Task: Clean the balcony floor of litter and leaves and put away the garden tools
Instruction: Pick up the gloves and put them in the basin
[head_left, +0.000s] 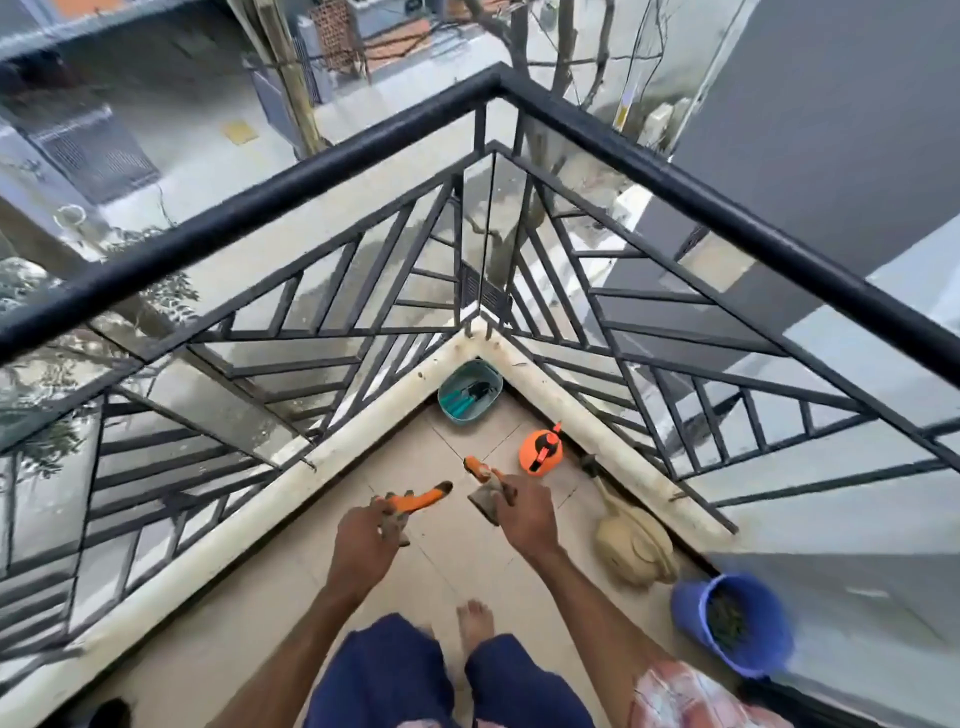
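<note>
My left hand (366, 540) grips an orange-handled hand tool (423, 499) by its dirty metal end, handle pointing away from me. In my right hand (524, 512) I hold an orange-handled trowel (483, 491), its grey blade down by my fingers. Both hands hover over the tiled balcony floor (447, 556). Ahead, in the corner of the railing, sits a teal tub (470, 392) with teal-handled tools inside. An orange watering can (540, 452) stands on the floor just right of the tub.
A beige broom head (634, 545) lies along the right kerb. A blue bucket (732, 623) holding dark leaf litter stands at the right. The black metal railing (498, 78) encloses the corner on both sides. My bare foot (475, 623) is on the tiles below.
</note>
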